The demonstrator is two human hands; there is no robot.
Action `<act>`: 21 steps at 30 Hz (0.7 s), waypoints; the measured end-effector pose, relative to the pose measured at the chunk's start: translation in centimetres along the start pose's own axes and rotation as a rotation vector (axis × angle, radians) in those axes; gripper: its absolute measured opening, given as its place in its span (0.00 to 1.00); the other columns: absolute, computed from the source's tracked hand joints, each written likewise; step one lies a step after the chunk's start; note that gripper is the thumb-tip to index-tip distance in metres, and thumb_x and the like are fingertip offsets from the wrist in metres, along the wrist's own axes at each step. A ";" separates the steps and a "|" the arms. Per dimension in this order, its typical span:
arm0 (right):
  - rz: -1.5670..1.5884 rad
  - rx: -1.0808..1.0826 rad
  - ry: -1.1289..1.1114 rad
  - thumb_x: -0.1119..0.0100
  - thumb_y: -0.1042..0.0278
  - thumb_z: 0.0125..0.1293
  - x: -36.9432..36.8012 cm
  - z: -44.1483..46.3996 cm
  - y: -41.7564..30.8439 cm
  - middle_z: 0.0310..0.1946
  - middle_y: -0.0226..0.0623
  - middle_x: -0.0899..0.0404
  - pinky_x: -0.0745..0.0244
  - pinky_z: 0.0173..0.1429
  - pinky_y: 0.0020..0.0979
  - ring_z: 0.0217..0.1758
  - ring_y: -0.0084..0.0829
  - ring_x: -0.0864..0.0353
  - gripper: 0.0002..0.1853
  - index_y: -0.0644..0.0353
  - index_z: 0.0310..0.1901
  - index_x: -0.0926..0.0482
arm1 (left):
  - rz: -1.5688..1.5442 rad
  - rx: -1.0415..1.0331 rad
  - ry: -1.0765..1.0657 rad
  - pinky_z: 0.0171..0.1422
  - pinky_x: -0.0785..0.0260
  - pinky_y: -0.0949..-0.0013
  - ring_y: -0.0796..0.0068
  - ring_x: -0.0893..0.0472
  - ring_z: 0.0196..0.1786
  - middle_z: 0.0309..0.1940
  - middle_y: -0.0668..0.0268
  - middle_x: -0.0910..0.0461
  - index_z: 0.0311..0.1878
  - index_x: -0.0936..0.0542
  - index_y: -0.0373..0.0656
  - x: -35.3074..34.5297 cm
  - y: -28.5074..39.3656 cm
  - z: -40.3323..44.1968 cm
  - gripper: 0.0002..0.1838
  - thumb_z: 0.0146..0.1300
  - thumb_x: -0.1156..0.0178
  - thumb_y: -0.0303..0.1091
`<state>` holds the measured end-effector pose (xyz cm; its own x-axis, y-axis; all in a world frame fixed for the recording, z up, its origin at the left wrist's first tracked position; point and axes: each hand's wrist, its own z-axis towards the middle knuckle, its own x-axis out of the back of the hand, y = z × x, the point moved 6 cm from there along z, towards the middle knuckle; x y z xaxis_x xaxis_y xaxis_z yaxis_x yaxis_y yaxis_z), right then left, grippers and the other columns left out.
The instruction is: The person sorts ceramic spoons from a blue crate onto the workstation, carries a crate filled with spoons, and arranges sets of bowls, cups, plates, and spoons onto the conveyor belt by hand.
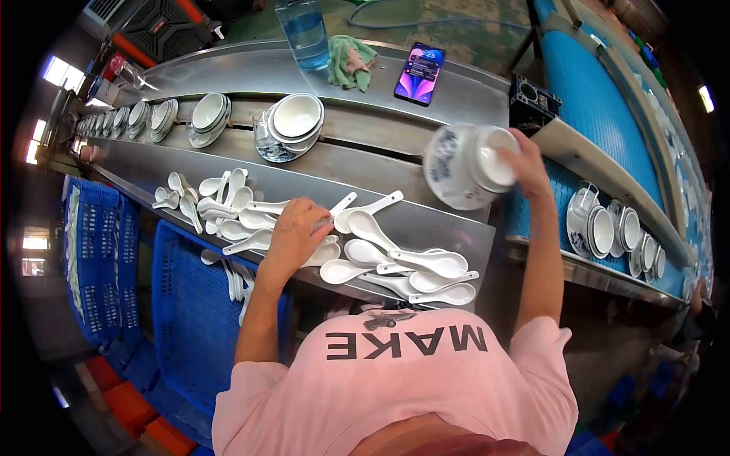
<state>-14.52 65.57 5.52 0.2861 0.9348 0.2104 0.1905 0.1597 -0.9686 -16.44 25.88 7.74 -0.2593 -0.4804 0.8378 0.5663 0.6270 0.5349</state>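
Note:
My right hand [525, 163] grips a stack of white dishes [483, 163] by its edge, above the right end of the steel line. A white bowl sits at its top, with a blue-patterned plate [443, 169] beneath; the stack is slightly blurred. Over on the left, my left hand [299, 232] is down among white spoons [369, 228], its fingers curled around a spoon that is mostly hidden under them. More spoons [228, 194] lie heaped on the steel ledge on both sides of that hand.
Dish stacks [296, 118] line the steel channel. A phone [420, 74], green cloth [351, 62] and water container [304, 34] stand along the back ledge. Right is a blue conveyor [601, 99] with further dish stacks [597, 228]. Blue crates [190, 327] are at lower left.

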 end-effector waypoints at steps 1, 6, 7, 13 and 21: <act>0.027 0.004 -0.046 0.45 0.74 0.48 -2.4 1.2 -0.6 0.38 0.34 0.23 0.28 0.45 0.26 0.39 0.25 0.24 0.23 0.64 0.50 0.27 | -0.003 -0.006 0.007 0.43 0.35 0.64 0.61 0.28 0.39 0.30 0.61 0.28 0.33 0.22 0.40 0.2 0.4 0.0 0.09 0.46 0.36 0.27; -0.112 0.084 -0.131 0.46 0.75 0.45 -12.8 6.8 -1.6 0.36 0.39 0.21 0.28 0.43 0.29 0.37 0.28 0.24 0.23 0.66 0.48 0.26 | -0.052 0.032 0.109 0.41 0.34 0.64 0.61 0.28 0.36 0.29 0.61 0.28 0.35 0.22 0.39 0.0 0.3 0.2 0.10 0.47 0.36 0.27; -0.157 0.117 -0.131 0.46 0.75 0.46 -14.4 7.6 -1.1 0.36 0.41 0.21 0.29 0.43 0.30 0.37 0.29 0.23 0.23 0.66 0.48 0.26 | -0.057 0.033 0.144 0.40 0.34 0.64 0.62 0.27 0.35 0.29 0.61 0.27 0.35 0.22 0.39 -0.2 0.7 0.7 0.10 0.47 0.37 0.28; -0.258 0.163 -0.213 0.45 0.66 0.54 -16.1 6.8 -0.1 0.40 0.49 0.22 0.30 0.50 0.35 0.45 0.41 0.23 0.22 0.63 0.51 0.28 | 0.014 0.094 0.053 0.34 0.34 0.66 0.64 0.27 0.31 0.26 0.63 0.28 0.36 0.22 0.40 -2.8 1.7 2.4 0.12 0.46 0.35 0.30; -0.835 0.174 0.354 0.56 0.84 0.47 14.8 -7.2 -2.8 0.46 0.41 0.23 0.34 0.57 0.29 0.54 0.34 0.27 0.24 0.61 0.49 0.26 | -0.012 0.015 0.071 0.34 0.34 0.65 0.63 0.26 0.30 0.26 0.63 0.28 0.33 0.24 0.40 -3.0 1.3 1.8 0.10 0.45 0.35 0.28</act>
<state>-4.02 76.66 12.29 0.3955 0.3481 0.8500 0.3285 0.8106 -0.4848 -16.34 29.27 6.10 -0.2094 -0.5303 0.8215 0.5514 0.6298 0.5471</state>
